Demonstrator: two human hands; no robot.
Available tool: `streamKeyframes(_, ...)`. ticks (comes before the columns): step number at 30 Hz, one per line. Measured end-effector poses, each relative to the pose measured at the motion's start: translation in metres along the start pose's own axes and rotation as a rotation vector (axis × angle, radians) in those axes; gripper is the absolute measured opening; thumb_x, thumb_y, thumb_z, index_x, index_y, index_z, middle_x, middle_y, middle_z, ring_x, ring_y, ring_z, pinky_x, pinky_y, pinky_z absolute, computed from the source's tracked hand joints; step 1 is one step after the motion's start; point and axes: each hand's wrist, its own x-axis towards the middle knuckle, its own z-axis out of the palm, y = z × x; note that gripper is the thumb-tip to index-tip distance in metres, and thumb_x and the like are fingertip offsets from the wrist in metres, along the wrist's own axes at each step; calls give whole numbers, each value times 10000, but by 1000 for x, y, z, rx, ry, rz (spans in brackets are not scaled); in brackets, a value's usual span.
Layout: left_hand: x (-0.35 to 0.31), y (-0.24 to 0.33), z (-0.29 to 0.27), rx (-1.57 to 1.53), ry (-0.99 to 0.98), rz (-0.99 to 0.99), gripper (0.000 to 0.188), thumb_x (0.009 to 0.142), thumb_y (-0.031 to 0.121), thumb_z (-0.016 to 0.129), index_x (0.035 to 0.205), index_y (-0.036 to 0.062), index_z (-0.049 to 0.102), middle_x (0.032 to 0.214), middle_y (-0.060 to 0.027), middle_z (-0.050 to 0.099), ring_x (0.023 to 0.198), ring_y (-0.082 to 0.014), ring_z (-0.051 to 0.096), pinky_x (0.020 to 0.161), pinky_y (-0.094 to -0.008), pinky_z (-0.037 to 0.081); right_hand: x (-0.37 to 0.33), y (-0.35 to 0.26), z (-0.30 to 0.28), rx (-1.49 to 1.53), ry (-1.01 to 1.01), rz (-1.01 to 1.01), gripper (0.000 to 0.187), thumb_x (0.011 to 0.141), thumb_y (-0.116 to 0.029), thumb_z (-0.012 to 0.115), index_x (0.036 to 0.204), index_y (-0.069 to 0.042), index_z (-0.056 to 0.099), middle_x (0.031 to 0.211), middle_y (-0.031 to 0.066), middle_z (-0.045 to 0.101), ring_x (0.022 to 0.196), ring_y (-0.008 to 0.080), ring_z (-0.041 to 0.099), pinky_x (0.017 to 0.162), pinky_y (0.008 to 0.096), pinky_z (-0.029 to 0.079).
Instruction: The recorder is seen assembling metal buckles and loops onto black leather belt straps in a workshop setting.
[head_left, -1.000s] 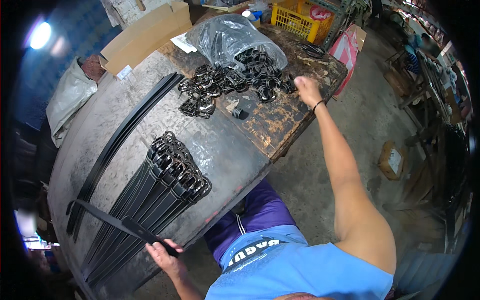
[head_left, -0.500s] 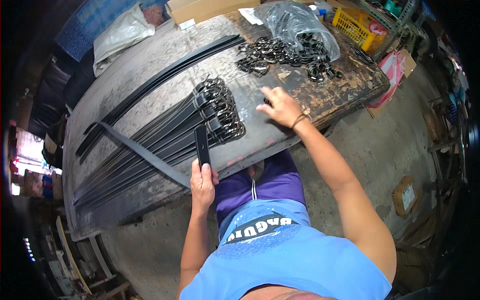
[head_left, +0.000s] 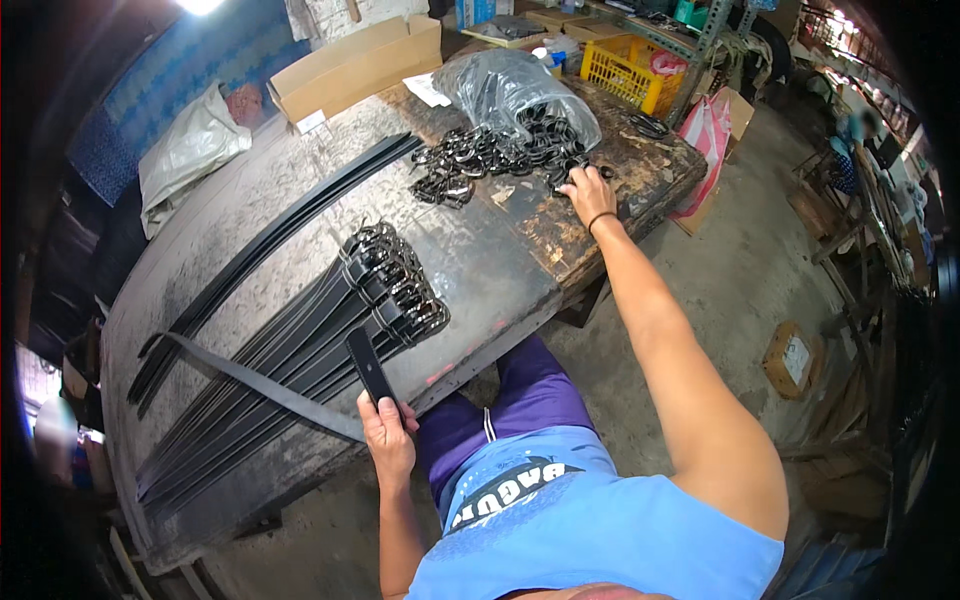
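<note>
1. Tabletop: scuffed grey on the left, worn brown wood on the right.
2. Room: concrete floor to the right; open cardboard box and yellow crate at the far side; pale sack far left.
3. Strap bundle lies mid-tabletop, buckled ends toward far right. Loose dark strips on its far side.
4. Left grip: closed on a black strap, thumb on top, at the near edge. Strap's upper end tilts far-left, over the bundle.
5. Right grip: fingers curled, touching right end of the dark fittings pile; can't tell if it has hold of one.
6. Clear plastic bag sits behind that pile.
</note>
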Motion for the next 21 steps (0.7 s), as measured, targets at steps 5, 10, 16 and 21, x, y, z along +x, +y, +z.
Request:
streamKeyframes(5, 3, 3, 1, -90, -45, -58, 214, 989, 250, 378, 1099, 73, 426, 685, -13, 497, 548, -71, 460, 506, -207, 394, -22, -3, -18, -13, -4, -6, 252, 743, -270, 704, 891, -117, 571, 893, 121, 532, 830, 340, 582, 683, 460, 478)
streamKeyframes(10, 4, -4, -1, -68, -70, -31, 219, 989, 251, 381, 1108, 72, 421, 701, -20, 503, 557, -72, 463, 514, -203, 399, -26, -3, -26, 87, -38, -65, 205, 739, -233, 706, 904, -134, 635, 878, 123, 534, 834, 331, 575, 690, 438, 481)
streamKeyframes(16, 0, 4, -4, -165, -18, -114, 217, 991, 249, 375, 1107, 71, 421, 704, -23, 499, 555, -79, 464, 516, -211, 413, -26, 3, -39, 206, -135, 71, 331, 727, -207, 669, 968, -95, 472, 956, 155, 565, 901, 378, 558, 752, 470, 453)
streamKeyframes(21, 2, 4, -5, -137, -48, -100, 220, 990, 256, 379, 1111, 77, 418, 702, -23, 500, 558, -75, 475, 514, -210, 428, -10, 10, -44, 154, -427, 32, 256, 727, -202, 645, 904, -59, 528, 955, 172, 561, 942, 380, 541, 795, 460, 440)
